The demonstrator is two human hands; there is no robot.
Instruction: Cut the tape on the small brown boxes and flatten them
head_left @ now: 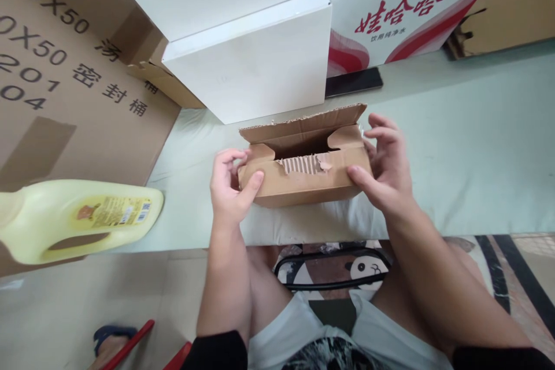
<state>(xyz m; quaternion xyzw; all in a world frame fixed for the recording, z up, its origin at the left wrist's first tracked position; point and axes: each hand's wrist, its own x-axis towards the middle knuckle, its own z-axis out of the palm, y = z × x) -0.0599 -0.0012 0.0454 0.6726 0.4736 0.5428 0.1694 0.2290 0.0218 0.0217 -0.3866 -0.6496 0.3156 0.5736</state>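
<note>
A small brown cardboard box [303, 185] is in front of me at the table's near edge. Its top flap [303, 123] stands raised at the back, and the small side flaps lean inward over a dark interior whose contents I cannot make out. Torn corrugated paper shows along the front rim. My left hand [234, 185] grips the left end, thumb on the front face. At the right end my right hand [385, 162] holds the box, thumb on the front corner and fingers behind the side.
A pale green cloth covers the table [468, 144]. White boxes [260, 63], a dark flat bar [355, 82] and a red-and-white carton [403, 17] line the back. On the left are a large brown carton [87, 144] and a yellow jug [121, 196] lying on its side.
</note>
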